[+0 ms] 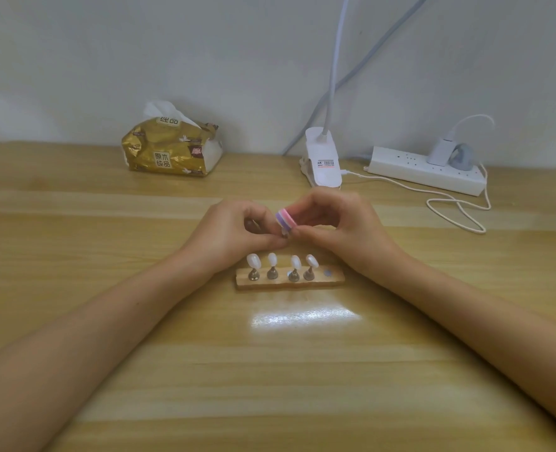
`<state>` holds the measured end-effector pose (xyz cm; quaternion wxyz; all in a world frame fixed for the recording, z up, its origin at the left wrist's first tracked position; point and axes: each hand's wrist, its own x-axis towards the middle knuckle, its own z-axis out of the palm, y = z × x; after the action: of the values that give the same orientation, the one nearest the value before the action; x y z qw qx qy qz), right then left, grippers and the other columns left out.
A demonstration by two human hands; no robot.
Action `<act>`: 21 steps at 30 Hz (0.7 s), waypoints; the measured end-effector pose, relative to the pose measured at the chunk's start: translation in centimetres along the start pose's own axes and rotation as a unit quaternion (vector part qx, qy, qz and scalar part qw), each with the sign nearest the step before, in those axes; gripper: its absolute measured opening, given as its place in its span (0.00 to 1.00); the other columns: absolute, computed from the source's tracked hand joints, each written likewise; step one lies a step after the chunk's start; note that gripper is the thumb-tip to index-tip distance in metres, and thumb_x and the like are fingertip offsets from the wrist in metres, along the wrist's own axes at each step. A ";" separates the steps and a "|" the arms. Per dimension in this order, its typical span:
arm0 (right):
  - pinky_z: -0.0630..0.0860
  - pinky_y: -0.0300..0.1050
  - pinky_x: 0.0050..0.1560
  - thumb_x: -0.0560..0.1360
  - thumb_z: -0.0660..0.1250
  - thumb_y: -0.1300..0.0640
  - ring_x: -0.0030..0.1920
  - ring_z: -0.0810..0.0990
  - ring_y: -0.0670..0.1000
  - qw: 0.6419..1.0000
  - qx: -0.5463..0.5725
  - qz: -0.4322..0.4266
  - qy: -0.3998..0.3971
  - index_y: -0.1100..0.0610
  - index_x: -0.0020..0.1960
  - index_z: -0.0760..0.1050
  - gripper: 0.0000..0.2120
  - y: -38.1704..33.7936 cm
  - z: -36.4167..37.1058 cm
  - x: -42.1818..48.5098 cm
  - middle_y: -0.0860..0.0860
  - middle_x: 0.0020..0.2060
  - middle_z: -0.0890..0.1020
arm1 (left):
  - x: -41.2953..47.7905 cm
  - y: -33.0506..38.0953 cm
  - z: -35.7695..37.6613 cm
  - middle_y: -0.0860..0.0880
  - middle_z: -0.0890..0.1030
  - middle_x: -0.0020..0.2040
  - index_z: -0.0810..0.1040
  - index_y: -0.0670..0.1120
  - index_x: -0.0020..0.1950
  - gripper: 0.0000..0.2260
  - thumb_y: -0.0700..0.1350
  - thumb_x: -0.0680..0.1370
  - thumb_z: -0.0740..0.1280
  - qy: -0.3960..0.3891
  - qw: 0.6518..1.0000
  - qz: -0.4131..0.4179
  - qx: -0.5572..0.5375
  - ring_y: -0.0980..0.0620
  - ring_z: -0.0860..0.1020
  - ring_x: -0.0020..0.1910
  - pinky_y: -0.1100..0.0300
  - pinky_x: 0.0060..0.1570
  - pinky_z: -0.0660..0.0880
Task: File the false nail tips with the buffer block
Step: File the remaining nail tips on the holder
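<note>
Our two bare forearms reach in from the near edge over the pale wooden tabletop (270, 386), where a patch of lamp glare lies between them. Just beyond the glare sits a wooden nail holder (333, 281), and we count four metal stands in a row on it, each upright and topped by a glossy white false nail tip (254, 260). At the holder's right end, a bare grey disc (327, 273) shows. Behind the holder our hands meet above the tabletop. Our right hand (338, 223) has its fingers curled round the buffer block (285, 218), striped pink, purple and white, with the end of the block pointing left. Our left hand (237, 231) is curled too, thumb and fingertips pinching a small pale piece (285, 235) right under the block and touching it. We cannot tell what that piece is, since the fingers hide most of it. Far back on the left a gold tissue pack (169, 151) lies against the wall, torn open at the top with a white tissue (159, 109) poking out. On the right stand a white clip lamp (322, 158) and a white power strip (423, 171) with a charger (440, 151) plugged into it, its white cable (456, 207) looping across the wood.
</note>
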<state>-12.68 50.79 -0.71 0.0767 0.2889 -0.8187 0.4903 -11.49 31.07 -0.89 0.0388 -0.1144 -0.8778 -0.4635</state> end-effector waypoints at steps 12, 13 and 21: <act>0.81 0.49 0.56 0.73 0.75 0.65 0.48 0.86 0.51 0.999 0.001 -0.029 0.033 0.64 0.52 0.84 0.08 -0.4 0.2 -0.1 0.56 0.46 0.86 | 0.0 -0.1 0.0 0.53 0.84 0.39 0.86 0.47 0.41 0.04 0.43 0.69 0.79 -0.005 1.000 0.002 -0.020 0.59 0.77 0.38 0.60 0.44 0.75; 0.81 0.48 0.56 0.73 0.75 0.65 0.48 0.86 0.51 0.999 -0.004 -0.041 0.029 0.63 0.52 0.84 0.07 -0.5 0.5 0.0 0.57 0.46 0.86 | -0.1 -0.1 0.1 0.52 0.85 0.41 0.86 0.48 0.44 0.05 0.43 0.69 0.78 -0.007 1.000 0.005 -0.020 0.58 0.78 0.39 0.59 0.45 0.75; 0.81 0.47 0.56 0.73 0.76 0.66 0.49 0.85 0.52 0.998 -0.010 -0.051 0.026 0.64 0.52 0.84 0.08 -0.6 0.4 -0.1 0.57 0.46 0.86 | -0.1 -0.2 0.1 0.48 0.86 0.42 0.87 0.47 0.45 0.06 0.42 0.69 0.78 -0.006 1.000 0.007 -0.025 0.51 0.80 0.41 0.54 0.48 0.77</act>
<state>-12.19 50.32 -0.47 0.1256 0.3167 -0.8054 0.4850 -11.44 31.02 -1.06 0.0338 -0.1241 -0.8654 -0.4843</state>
